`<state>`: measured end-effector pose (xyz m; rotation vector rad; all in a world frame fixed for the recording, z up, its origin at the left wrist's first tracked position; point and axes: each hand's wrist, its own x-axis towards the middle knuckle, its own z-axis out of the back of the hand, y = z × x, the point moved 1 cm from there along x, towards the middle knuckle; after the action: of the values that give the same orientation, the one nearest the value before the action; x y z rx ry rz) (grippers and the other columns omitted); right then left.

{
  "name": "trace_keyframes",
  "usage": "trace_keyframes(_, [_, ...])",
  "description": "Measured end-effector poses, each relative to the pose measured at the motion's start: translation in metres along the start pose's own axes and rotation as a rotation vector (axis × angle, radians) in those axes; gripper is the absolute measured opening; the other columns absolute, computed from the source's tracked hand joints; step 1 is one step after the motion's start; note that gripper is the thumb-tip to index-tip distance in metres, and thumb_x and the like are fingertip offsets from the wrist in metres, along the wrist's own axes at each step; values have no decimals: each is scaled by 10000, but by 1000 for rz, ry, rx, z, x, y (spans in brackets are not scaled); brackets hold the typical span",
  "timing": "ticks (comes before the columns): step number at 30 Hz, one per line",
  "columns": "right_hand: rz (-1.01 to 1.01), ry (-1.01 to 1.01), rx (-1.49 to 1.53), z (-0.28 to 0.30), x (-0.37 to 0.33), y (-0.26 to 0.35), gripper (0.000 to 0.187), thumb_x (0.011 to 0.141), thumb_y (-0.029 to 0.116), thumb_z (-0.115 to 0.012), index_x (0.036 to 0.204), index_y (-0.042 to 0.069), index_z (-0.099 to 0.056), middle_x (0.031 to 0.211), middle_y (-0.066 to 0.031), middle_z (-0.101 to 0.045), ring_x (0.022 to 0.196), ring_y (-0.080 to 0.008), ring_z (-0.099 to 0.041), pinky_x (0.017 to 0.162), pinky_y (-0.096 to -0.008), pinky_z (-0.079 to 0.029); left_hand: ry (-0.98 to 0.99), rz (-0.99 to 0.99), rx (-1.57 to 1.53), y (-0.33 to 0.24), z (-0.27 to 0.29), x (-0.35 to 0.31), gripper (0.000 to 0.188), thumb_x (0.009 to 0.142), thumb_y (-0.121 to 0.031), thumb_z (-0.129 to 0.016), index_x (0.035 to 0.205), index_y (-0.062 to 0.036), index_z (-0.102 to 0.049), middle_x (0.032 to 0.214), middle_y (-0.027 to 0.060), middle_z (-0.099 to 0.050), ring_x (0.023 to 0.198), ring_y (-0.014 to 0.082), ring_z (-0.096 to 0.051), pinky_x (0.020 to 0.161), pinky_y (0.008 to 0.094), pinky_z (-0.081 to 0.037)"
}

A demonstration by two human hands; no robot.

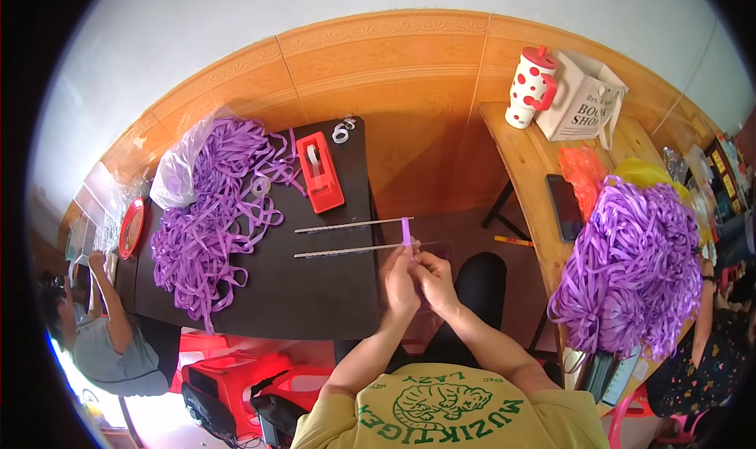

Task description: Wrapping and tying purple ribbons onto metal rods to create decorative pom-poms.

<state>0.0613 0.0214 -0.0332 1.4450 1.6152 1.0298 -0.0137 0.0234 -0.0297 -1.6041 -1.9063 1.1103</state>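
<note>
Two thin grey rods lie roughly parallel on the dark table, their right ends reaching past its edge. A short band of purple ribbon spans the two rods near those ends. Just below the band, my left hand is closed with its fingertips pinching the ribbon by the nearer rod. My right hand is also closed, its fingertips pressed together against the left ones at the ribbon's lower end. How the ribbon runs between the fingers is mostly hidden.
On the dark table are a purple ribbon heap, a red tape dispenser and tape rolls. The wooden table at right holds a dotted tumbler, tote bag, phone and another ribbon pile. People sit at both sides.
</note>
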Motion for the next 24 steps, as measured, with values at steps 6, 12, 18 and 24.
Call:
trace_keyframes(6, [-172, -14, 110, -7, -4, 17, 107, 877, 41, -562, 791, 9, -618, 705, -8, -590, 644, -68, -549, 583, -193, -421, -93, 25, -47, -16, -17, -21, 322, 953, -278, -487, 1035, 8, -610, 960, 60, -625, 822, 116, -562, 721, 239, -452])
trace_keyframes(12, [-177, -24, 152, -15, -4, 26, 117, 876, 62, -570, 781, 15, -623, 693, -18, -595, 603, -68, -524, 553, -195, -400, -104, 245, -82, -42, -25, -20, 488, 975, -446, -371, 1053, -17, -591, 813, 12, -553, 711, 98, -478, 619, 236, -374])
trace_keyframes(18, [-186, -14, 112, -18, -2, 37, 125, 883, 84, -576, 795, 12, -629, 692, -25, -596, 605, -77, -531, 551, -192, -400, 62, 458, -148, -60, -16, -9, 583, 972, -483, -310, 1111, 32, -545, 852, 44, -542, 731, 142, -462, 670, 281, -359])
trace_keyframes(24, [-61, -16, -14, -11, -6, 72, 133, 892, 121, -592, 864, 4, -648, 741, -42, -634, 632, -73, -555, 573, -180, -412, 104, 608, -256, -83, -21, -9, 652, 960, -493, -330, 1232, 91, -433, 1118, 150, -529, 950, 232, -482, 857, 345, -373])
